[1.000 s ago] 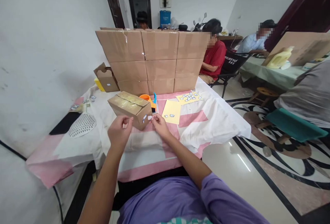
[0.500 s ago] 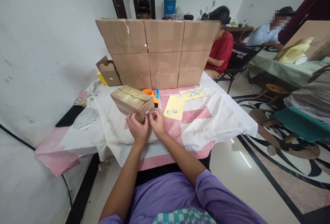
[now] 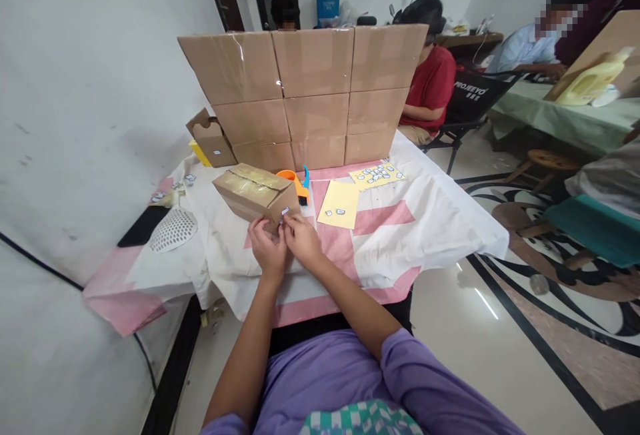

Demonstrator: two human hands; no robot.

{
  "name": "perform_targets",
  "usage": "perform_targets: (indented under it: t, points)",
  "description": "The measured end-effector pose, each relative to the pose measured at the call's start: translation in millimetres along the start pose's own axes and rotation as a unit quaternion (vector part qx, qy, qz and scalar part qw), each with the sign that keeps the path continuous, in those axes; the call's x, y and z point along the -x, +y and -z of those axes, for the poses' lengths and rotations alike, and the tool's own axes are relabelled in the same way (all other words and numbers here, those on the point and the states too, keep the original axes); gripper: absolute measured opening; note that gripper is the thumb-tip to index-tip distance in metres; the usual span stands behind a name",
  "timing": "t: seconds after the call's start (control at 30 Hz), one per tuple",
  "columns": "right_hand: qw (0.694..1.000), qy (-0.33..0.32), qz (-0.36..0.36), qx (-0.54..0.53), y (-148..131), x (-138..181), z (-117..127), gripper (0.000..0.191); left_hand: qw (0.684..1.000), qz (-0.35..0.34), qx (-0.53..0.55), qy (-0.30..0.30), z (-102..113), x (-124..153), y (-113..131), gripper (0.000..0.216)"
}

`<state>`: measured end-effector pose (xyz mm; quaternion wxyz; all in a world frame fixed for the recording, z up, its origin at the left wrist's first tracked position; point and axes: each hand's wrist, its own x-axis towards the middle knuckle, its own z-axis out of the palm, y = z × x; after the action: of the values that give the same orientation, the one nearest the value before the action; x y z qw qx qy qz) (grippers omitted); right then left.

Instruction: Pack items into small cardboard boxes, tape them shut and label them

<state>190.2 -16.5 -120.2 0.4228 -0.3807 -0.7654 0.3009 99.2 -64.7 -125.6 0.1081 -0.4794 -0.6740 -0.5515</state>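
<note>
A brown cardboard box [image 3: 250, 193] closed with clear tape lies in front of me. A small white sticker with a dark outline [image 3: 285, 211] shows on its near right end. My left hand [image 3: 267, 245] is closed at the box's lower near corner, its thumb and fingertips drawn together. Touching it at the fingertips, my right hand [image 3: 301, 238] pinches just below the sticker. Something tiny is between the fingertips, too small to name. Right of the box, a yellow sheet [image 3: 339, 198] carries a few similar stickers.
Behind the box stand an orange tape dispenser [image 3: 295, 181] and a wall of stacked cartons [image 3: 315, 95]. A second yellow sheet [image 3: 377, 175] holds several stickers. An open carton [image 3: 210, 138] is at the back left, near a white perforated piece [image 3: 174, 229]. Co-workers sit beyond.
My right hand has moved slightly left and down, to meet my left fingertips. The sticker on the box end now shows above the fingers. The whole view has shifted a little.
</note>
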Motion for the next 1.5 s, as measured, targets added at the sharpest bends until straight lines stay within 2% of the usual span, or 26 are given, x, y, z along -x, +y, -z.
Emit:
perform_targets:
  t: [0.1,0.27,0.4,0.47,0.57,0.63,0.77,0.97,1.4,1.5]
  points:
    - [1.000,-0.018,-0.004,-0.001,3,2,-4,0.047,1.000,0.013,-0.001,-0.012,-1,1,-3,0.024]
    - [0.999,0.025,-0.032,-0.033,7,4,-8,0.051,0.998,0.056,-0.021,-0.015,-5,-2,-9,0.040]
    - [0.998,0.027,-0.031,-0.057,9,-1,-12,0.059,0.994,0.098,-0.036,-0.017,-12,-11,-14,0.053]
    - [0.997,0.017,-0.030,-0.072,10,-3,-14,0.062,0.993,0.109,-0.044,-0.009,-15,-16,-16,0.069]
    - [0.997,0.011,-0.030,-0.076,12,-3,-17,0.068,0.995,0.085,-0.049,0.005,-18,-23,-17,0.101]
    - [0.996,0.019,-0.024,-0.079,14,-1,-18,0.071,0.998,0.062,-0.029,-0.009,-19,-26,-17,0.109]
    - [0.996,0.016,-0.022,-0.085,13,2,-18,0.072,0.997,0.064,0.007,-0.032,-19,-29,-14,0.105]
    - [0.995,0.012,0.001,-0.095,10,4,-16,0.076,0.995,0.098,-0.015,-0.010,-20,-31,-10,0.098]
    - [0.990,0.006,-0.034,-0.136,20,-7,-26,0.078,0.991,0.130,-0.031,-0.023,-21,-30,-13,0.093]
    - [0.987,-0.014,-0.061,-0.145,23,-11,-26,0.080,0.991,0.130,-0.029,-0.025,-21,-30,-13,0.089]
